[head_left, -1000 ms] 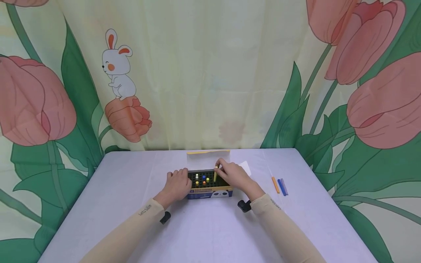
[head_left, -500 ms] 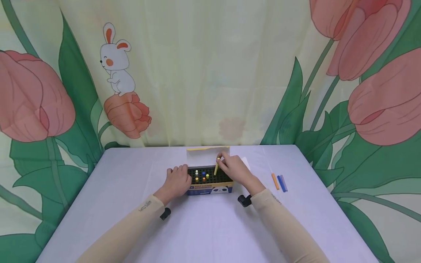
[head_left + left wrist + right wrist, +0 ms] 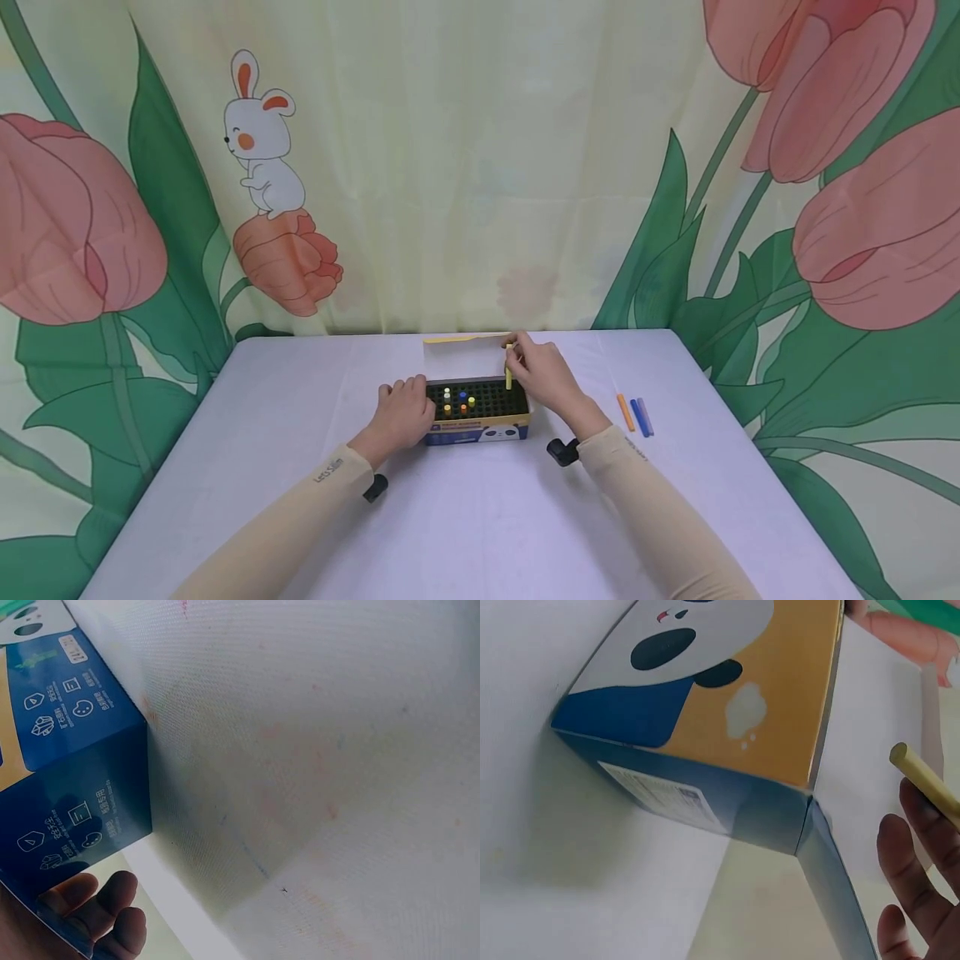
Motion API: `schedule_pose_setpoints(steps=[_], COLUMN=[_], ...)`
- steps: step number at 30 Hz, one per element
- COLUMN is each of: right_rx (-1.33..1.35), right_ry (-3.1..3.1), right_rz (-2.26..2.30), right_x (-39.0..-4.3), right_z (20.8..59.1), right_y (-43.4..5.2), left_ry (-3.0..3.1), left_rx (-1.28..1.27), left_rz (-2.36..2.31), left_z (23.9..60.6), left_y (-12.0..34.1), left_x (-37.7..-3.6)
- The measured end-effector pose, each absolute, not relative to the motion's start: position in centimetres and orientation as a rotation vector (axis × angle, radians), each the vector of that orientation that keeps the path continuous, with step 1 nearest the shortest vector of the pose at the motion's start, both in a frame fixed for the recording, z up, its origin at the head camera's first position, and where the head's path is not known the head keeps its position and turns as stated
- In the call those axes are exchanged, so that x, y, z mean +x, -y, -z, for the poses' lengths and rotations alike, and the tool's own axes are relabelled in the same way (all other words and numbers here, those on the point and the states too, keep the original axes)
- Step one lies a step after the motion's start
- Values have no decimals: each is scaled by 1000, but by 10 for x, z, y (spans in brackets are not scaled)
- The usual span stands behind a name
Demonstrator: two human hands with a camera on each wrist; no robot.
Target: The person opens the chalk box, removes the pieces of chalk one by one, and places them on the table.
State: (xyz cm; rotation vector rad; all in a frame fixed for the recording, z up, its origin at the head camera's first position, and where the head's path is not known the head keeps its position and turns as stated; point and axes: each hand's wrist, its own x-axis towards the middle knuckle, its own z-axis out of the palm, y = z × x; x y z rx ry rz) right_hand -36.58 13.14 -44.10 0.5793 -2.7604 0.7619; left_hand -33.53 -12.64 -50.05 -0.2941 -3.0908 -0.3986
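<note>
A small blue and yellow box (image 3: 477,431) with a panda print stands open at the table's middle; its black grid (image 3: 487,402) holds several coloured sticks (image 3: 456,401) upright. My left hand (image 3: 401,412) rests against the box's left end, fingers (image 3: 105,915) curled at its blue side (image 3: 71,802). My right hand (image 3: 543,375) pinches a yellow stick (image 3: 508,372) upright above the box's far right corner, clear of the grid. The right wrist view shows that stick (image 3: 924,782) beside my fingers (image 3: 911,877), next to the box's corner (image 3: 727,742).
The box's open flap (image 3: 465,354) stands behind the grid. An orange stick (image 3: 626,412), a blue one (image 3: 639,416) and a pale purple one (image 3: 646,416) lie side by side on the white table (image 3: 480,517) to the right. A floral curtain hangs right behind the table.
My right hand has lifted the yellow stick up out of the grid and carried it back and to the right. The left hand has stayed at the box.
</note>
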Motion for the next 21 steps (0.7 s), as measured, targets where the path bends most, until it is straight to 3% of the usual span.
schedule_pose_setpoints(steps=[21], right_rx=[445], right_ry=[2730], right_rz=[-784], right_x=[-367], right_z=[439], right_y=[-166], left_ry=[3077], left_rx=[-299], left_rz=[414], left_z=[500], left_y=[127], left_x=[-335])
